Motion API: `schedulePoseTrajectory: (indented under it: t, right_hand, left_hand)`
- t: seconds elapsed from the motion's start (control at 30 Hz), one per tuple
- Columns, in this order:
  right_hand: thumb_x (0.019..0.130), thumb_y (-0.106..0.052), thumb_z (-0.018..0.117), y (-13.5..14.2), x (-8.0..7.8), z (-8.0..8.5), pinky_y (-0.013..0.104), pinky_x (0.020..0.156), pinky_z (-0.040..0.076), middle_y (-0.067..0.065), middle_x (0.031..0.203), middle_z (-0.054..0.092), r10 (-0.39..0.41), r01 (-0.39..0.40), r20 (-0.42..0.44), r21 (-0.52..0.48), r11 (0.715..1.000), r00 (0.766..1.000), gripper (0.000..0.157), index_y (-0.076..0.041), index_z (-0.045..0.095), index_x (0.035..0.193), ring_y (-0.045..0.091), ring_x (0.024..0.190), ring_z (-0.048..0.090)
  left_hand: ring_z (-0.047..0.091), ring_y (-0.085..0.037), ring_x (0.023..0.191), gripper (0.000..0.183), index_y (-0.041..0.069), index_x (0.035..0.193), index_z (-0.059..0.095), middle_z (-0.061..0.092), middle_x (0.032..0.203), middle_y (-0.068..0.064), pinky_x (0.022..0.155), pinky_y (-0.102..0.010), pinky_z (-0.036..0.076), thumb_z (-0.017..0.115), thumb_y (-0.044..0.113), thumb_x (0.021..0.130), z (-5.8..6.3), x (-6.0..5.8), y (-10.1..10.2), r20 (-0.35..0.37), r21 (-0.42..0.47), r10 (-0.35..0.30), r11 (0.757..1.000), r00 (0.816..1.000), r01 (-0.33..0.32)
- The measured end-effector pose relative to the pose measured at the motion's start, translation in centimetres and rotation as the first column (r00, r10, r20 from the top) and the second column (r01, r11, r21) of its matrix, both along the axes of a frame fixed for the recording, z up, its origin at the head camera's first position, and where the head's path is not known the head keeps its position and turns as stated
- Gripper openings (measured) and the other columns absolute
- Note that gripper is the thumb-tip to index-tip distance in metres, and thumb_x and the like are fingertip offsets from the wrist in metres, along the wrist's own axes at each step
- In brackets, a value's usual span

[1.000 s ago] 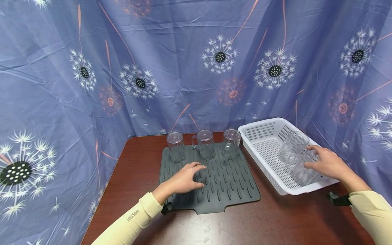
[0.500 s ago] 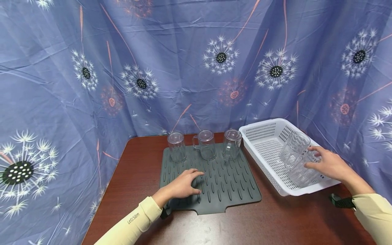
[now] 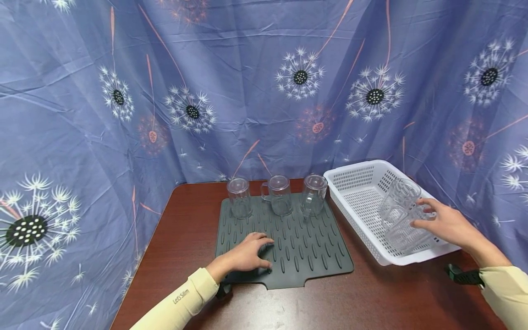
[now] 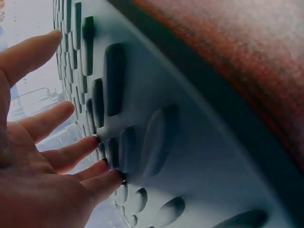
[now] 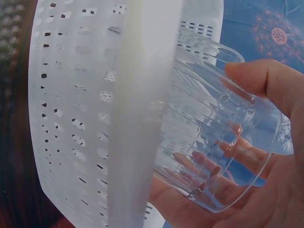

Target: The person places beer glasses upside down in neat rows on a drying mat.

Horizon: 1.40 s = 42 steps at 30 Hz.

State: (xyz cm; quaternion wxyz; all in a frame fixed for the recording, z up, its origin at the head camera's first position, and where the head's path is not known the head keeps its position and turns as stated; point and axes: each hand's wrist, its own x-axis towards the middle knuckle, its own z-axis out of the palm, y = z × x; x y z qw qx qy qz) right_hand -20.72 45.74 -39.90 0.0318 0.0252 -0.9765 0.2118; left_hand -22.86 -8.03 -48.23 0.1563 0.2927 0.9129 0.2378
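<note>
In the head view my right hand (image 3: 447, 224) grips a clear glass mug (image 3: 406, 234) that leans inside the white basket (image 3: 358, 231). The right wrist view shows the thumb on one side of this glass mug (image 5: 209, 118) and fingers round the other. Another glass mug (image 3: 399, 197) lies in the basket just beyond it. My left hand (image 3: 247, 253), fingers spread and relaxed, is low over the dark drying mat (image 3: 294, 270). In the left wrist view its fingertips are right at the mat's ridged surface (image 4: 142, 95), holding nothing.
Three glass mugs stand upside down along the mat's back edge: a left one (image 3: 240, 204), a middle one (image 3: 280, 201) and a right one (image 3: 314, 199). A brown wooden table (image 3: 173, 238) bears everything. A blue dandelion-print curtain (image 3: 247, 91) hangs behind.
The mug in my right hand has tilted further over, its lower end shifting left in the basket. My left hand has come slightly down and back towards me over the mat.
</note>
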Motion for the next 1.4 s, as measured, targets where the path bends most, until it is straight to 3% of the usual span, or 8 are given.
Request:
schedulePoseTrajectory:
  t: [0.37, 0.5, 0.6, 0.7, 0.77, 1.1, 1.4]
  right_hand:
    - [0.089, -0.034, 0.076, -0.9, 0.4, 1.3, 0.037, 0.068, 0.048, 0.043, 0.124, 0.055, 0.024, -0.024, 0.006, -0.071, 0.997, 1.000, 0.071, 0.003, 0.045, 0.141, 0.056, 0.103, 0.062]
    - [0.088, -0.033, 0.078, -1.0, 0.6, 1.5, 0.029, 0.065, 0.046, 0.041, 0.122, 0.057, 0.023, -0.025, -0.030, -0.079, 0.997, 0.999, 0.070, 0.002, 0.047, 0.140, 0.052, 0.100, 0.065]
    - [0.086, -0.031, 0.080, -1.2, 0.8, 1.8, 0.021, 0.062, 0.044, 0.037, 0.120, 0.060, 0.021, -0.028, -0.076, -0.091, 0.995, 0.997, 0.068, 0.000, 0.050, 0.139, 0.018, 0.088, 0.069]
    - [0.085, -0.030, 0.081, -1.4, 0.9, 2.1, 0.017, 0.062, 0.043, 0.035, 0.122, 0.060, 0.017, -0.028, -0.097, -0.107, 0.994, 0.995, 0.067, -0.002, 0.050, 0.138, -0.012, 0.083, 0.054]
    - [0.086, -0.030, 0.081, -1.6, 1.0, 2.4, 0.016, 0.063, 0.043, 0.033, 0.125, 0.058, 0.015, -0.027, -0.097, -0.123, 0.992, 0.995, 0.067, -0.003, 0.049, 0.138, -0.022, 0.082, 0.045]
    - [0.087, -0.029, 0.080, -2.7, 1.4, 3.9, 0.015, 0.062, 0.044, 0.030, 0.128, 0.054, -0.008, -0.014, -0.118, -0.183, 0.983, 0.993, 0.066, -0.006, 0.047, 0.139, -0.022, 0.083, 0.049]
    - [0.090, -0.030, 0.078, -3.6, 1.4, 4.8, 0.013, 0.064, 0.045, 0.036, 0.135, 0.048, -0.001, -0.028, -0.118, -0.245, 0.969, 0.993, 0.068, -0.006, 0.043, 0.143, -0.024, 0.086, 0.048]
  left_hand:
    - [0.027, -0.036, 0.149, 0.069, 0.015, 0.142, 0.058, 0.039, 0.157, -0.016, 0.112, -0.056, 0.036, 0.084, 0.032, 0.081, -0.9, 0.5, 0.1, -0.037, -0.025, 0.015, 1.000, 0.999, -0.016]
    - [0.026, -0.036, 0.149, 0.067, 0.015, 0.141, 0.059, 0.038, 0.157, -0.015, 0.113, -0.056, 0.036, 0.084, 0.032, 0.080, -1.1, 0.6, 0.0, -0.042, -0.025, 0.018, 1.000, 0.999, -0.019]
    - [0.026, -0.035, 0.150, 0.066, 0.015, 0.140, 0.059, 0.038, 0.158, -0.014, 0.113, -0.055, 0.037, 0.084, 0.032, 0.081, -1.2, 0.6, 0.0, -0.045, -0.026, 0.018, 0.999, 0.999, -0.019]
    - [0.026, -0.035, 0.150, 0.066, 0.015, 0.140, 0.060, 0.038, 0.158, -0.013, 0.113, -0.054, 0.037, 0.084, 0.032, 0.081, -1.3, 0.6, 0.0, -0.051, -0.025, 0.015, 1.000, 0.999, -0.017]
    - [0.026, -0.035, 0.150, 0.065, 0.016, 0.140, 0.060, 0.038, 0.158, -0.013, 0.112, -0.054, 0.037, 0.084, 0.032, 0.081, -1.3, 0.7, 0.0, -0.055, -0.024, 0.016, 1.000, 0.998, -0.017]
    - [0.027, -0.035, 0.149, 0.065, 0.015, 0.139, 0.061, 0.038, 0.158, -0.014, 0.112, -0.054, 0.037, 0.084, 0.032, 0.081, -1.2, 0.8, 0.1, -0.063, -0.026, 0.017, 0.999, 0.998, -0.018]
    - [0.028, -0.034, 0.148, 0.065, 0.015, 0.138, 0.062, 0.040, 0.157, -0.013, 0.113, -0.052, 0.038, 0.084, 0.033, 0.080, -1.4, 0.7, 0.1, -0.086, -0.044, 0.016, 0.999, 0.996, -0.019]
